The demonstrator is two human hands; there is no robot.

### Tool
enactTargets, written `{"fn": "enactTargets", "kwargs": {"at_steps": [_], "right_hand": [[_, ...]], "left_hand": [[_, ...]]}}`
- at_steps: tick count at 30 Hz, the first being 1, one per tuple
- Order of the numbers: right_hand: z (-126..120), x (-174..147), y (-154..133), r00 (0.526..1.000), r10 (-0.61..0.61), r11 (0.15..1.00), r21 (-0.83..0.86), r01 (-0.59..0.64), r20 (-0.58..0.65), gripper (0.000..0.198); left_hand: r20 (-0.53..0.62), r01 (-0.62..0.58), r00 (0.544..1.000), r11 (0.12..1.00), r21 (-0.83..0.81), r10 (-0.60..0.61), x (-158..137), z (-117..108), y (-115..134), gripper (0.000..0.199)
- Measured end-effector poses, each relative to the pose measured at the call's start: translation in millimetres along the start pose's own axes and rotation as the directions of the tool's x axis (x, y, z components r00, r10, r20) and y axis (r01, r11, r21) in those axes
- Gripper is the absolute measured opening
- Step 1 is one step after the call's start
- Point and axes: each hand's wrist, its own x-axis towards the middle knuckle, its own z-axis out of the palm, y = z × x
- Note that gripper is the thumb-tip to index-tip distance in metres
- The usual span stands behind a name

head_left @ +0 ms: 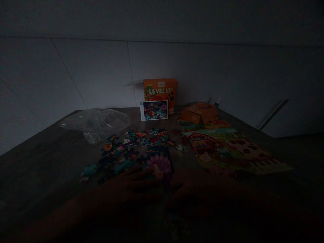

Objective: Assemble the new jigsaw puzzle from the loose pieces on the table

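The picture is very dark. My left hand [135, 184] lies with its fingers stretched out at the near edge of a joined puzzle section with a purple peacock [159, 163]. My right hand [188, 187] is at the right lower edge of that section, fingers pointing left; shadow hides their tips and whether they hold a piece. Loose puzzle pieces [120, 148] in dark blue, teal and orange lie beyond and to the left of my left hand. A picture card [155, 110] stands upright behind the pieces.
An orange "LEVEL UP!" box [160, 89] stands at the back against the pale wall. To its right lies a smaller orange box [198, 113]. A farm puzzle [227, 148] spreads across the right side. A crumpled clear plastic bag [97, 123] lies back left on the grey table [58, 162].
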Motion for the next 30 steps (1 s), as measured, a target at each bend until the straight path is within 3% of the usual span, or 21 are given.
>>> {"fn": "enactTargets", "kwargs": {"at_steps": [4, 18, 23, 30], "right_hand": [[1.4, 0.6, 1.5, 1.000, -0.012, 1.000, -0.005, 0.012, -0.001, 0.033], [-1.0, -0.6, -1.0, 0.999, 0.026, 1.000, -0.001, -0.026, 0.023, 0.034], [-0.9, 0.1, -2.0, 1.000, 0.014, 1.000, -0.005, -0.014, 0.017, 0.031], [-0.5, 0.9, -0.8, 1.000, 0.001, 1.000, -0.014, -0.001, 0.026, 0.032]], "left_hand": [[0.062, 0.020, 0.998, 0.999, 0.028, -0.021, 1.5, -3.7, 2.8, 0.070], [0.033, 0.000, 0.999, 0.998, 0.060, -0.002, 1.9, -1.4, 0.7, 0.071], [0.079, 0.019, 0.997, 0.998, 0.065, -0.024, 1.4, -1.2, 0.6, 0.071], [-0.002, -0.004, 1.000, 1.000, 0.006, 0.004, 0.3, -2.5, 1.6, 0.069]]}}
